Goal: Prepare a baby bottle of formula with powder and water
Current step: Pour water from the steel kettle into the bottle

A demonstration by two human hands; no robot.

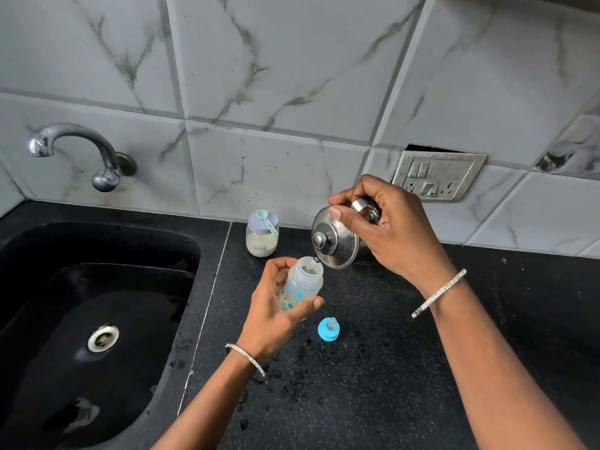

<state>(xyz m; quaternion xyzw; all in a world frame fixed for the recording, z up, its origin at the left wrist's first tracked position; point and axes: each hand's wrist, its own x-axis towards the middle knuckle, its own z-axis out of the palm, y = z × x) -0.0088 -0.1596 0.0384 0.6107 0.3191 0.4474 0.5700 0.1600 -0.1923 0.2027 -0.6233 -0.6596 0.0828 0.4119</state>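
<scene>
A clear bottle [302, 289] with teal prints, a blue nipple cap [328, 329], a speckled black table [373, 368], grey-veined white tiles [292, 60].

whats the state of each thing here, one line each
baby bottle: open, tilted, held in left hand, taking water
steel kettle: lid on, tipped by right hand, pouring from the spout
nipple cap: off, lying on the counter
formula jar: closed, partly full, scoop resting on lid
tap: no water running
sink: wet, no dishes inside
</scene>
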